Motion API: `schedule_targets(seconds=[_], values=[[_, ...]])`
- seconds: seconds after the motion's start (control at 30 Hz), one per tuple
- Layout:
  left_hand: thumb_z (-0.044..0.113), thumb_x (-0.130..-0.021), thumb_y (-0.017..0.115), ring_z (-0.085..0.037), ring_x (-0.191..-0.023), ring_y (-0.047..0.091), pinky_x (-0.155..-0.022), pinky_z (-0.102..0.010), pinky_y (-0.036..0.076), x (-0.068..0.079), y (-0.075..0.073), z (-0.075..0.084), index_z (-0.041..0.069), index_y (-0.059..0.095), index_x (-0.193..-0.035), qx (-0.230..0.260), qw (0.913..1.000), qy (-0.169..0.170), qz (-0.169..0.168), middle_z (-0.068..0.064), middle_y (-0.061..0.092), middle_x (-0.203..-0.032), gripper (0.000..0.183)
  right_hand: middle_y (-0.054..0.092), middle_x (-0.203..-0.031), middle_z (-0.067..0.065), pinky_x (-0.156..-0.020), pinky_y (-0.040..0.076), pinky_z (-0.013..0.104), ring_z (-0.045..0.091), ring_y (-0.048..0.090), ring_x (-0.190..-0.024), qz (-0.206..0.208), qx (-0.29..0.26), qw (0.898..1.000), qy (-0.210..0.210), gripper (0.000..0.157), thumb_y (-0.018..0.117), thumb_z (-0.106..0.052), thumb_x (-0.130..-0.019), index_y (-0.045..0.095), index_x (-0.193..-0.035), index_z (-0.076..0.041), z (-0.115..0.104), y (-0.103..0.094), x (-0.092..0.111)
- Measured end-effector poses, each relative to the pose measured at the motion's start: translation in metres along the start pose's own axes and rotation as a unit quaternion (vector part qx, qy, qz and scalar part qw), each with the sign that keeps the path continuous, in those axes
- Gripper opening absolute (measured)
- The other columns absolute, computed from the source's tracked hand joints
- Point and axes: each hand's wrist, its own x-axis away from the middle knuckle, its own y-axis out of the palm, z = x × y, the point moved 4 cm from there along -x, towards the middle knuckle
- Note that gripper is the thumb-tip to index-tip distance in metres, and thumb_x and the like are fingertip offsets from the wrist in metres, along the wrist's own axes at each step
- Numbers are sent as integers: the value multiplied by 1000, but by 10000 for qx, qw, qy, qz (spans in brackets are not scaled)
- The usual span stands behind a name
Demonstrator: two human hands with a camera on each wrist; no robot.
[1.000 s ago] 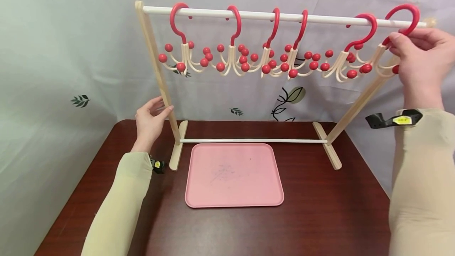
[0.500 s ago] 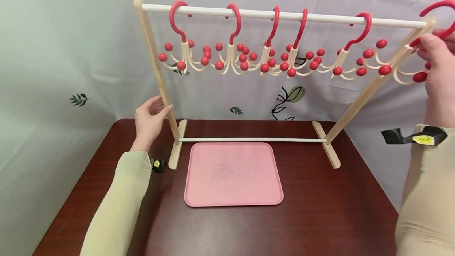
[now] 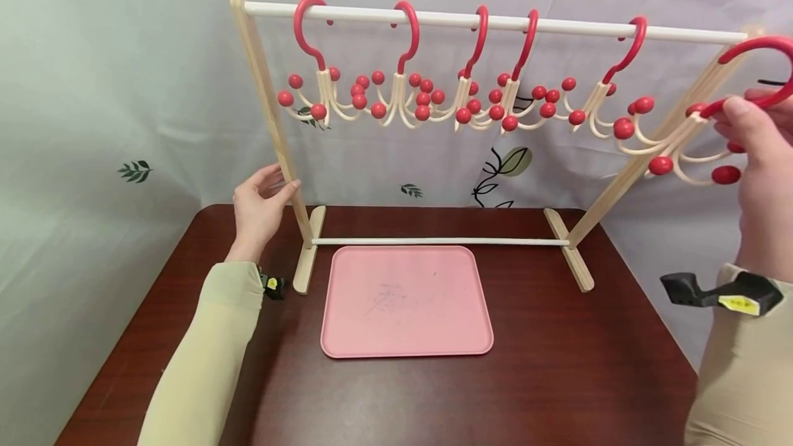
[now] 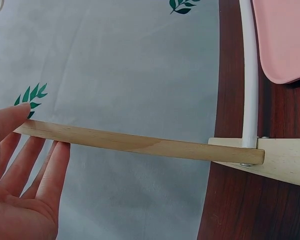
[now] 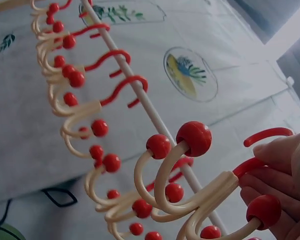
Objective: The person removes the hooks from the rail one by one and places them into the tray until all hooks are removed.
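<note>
My right hand (image 3: 765, 164) pinches the neck of a red hook on a multi-arm hanger (image 3: 681, 133) with cream curved arms tipped by red balls. This hanger is off the rail, tilted beside the right end of the rack; in the right wrist view its hook (image 5: 267, 134) curves free above my fingers. My left hand (image 3: 257, 208) holds the rack's left wooden post (image 3: 266, 88), thumb on one side and fingers on the other, as the left wrist view also shows. Several similar hangers (image 3: 325, 91) hang from the white top rail (image 3: 576, 25).
A pink tray (image 3: 405, 346) lies on the dark red-brown table (image 3: 557, 377), in front of the rack's white lower bar (image 3: 440, 241). The wooden feet (image 3: 576, 270) of the rack stand on the table. A patterned cloth (image 3: 173, 88) hangs behind.
My right hand has taken the end hanger off the rail, moving it right and then lower. The hanger beside it has swung a little. My left hand stays on the post.
</note>
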Motion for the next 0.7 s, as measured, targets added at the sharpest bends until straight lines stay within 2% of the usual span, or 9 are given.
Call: schedule_targets(seconds=[0.07, 0.1, 0.2, 0.3, 0.37, 0.43, 0.53, 0.6, 0.7], values=[[22, -93, 78, -23, -111, 69, -87, -30, 59, 0, 0, 0, 13, 65, -138, 6, 10000, 4, 11, -12, 69, -126, 48, 73, -116, 1, -87, 46, 15, 8, 69, -97, -58, 65, 10000, -46, 44, 83, -34, -83, 75, -120, -12, -2, 2, 11], [22, -93, 78, -23, -111, 69, -87, -29, 59, 0, 0, 0, 13, 65, -138, 14, 10000, 16, 11, -12, 69, -126, 48, 74, -115, 2, -81, 48, 14, 9, 69, -94, -141, -95, 9999, -6, 44, 85, -32, -81, 75, -118, -10, -3, 3, 16], [22, -93, 78, -23, -111, 69, -86, -28, 59, 0, 0, -1, 12, 65, -138, 21, 10000, 42, 17, -12, 69, -126, 48, 76, -104, 8, -60, 53, 13, 14, 70, -79, -492, -840, 9952, -139, 43, 91, -18, -77, 75, -113, 1, -2, 10, 33], [21, -93, 78, -24, -110, 69, -85, -28, 59, -1, 0, 0, 12, 66, -138, 46, 10000, 70, 27, -12, 70, -126, 48, 76, -90, 15, -41, 51, 19, 19, 68, -66, -948, -1654, 9813, -268, 41, 92, -1, -72, 72, -105, 14, 0, 22, 50], [21, -93, 78, -24, -111, 69, -86, -28, 59, -1, 0, 0, 12, 66, -138, 35, 10000, 58, 29, -12, 70, -126, 48, 75, -83, 16, -43, 52, 19, 19, 69, -63, -1242, -1725, 9761, -446, 38, 90, 6, -71, 71, -101, 18, 3, 31, 60], [22, -93, 78, -24, -111, 69, -87, -30, 59, -1, 0, 0, 12, 65, -138, 17, 10000, 42, 21, -12, 69, -126, 48, 75, -82, 14, -45, 50, 17, 18, 69, -62, -1529, -1443, 9761, -554, 34, 90, 6, -73, 72, -99, 17, 8, 42, 72], [24, -93, 78, -24, -112, 68, -89, -32, 58, -1, 1, 0, 12, 65, -139, -29, 10000, 20, 4, -11, 69, -127, 49, 76, -85, 13, -44, 45, 18, 17, 71, -66, -2098, -1135, 9693, -604, 29, 88, 6, -75, 74, -100, 14, 18, 59, 87], [25, -93, 78, -24, -112, 68, -91, -34, 58, -1, 1, -1, 12, 65, -138, -46, 10000, 27, -4, -11, 69, -126, 49, 77, -89, 11, -48, 48, 17, 17, 72, -70, -2451, -835, 9637, -650, 27, 87, 3, -78, 75, -100, 11, 26, 71, 98], [25, -93, 78, -24, -113, 68, -92, -35, 57, 0, 0, -1, 12, 65, -138, -56, 10000, 23, -12, -11, 69, -126, 49, 77, -92, 9, -61, 57, 18, 16, 75, -78, -2925, -649, 9517, -669, 24, 86, 1, -81, 75, -101, 8, 36, 88, 113]])
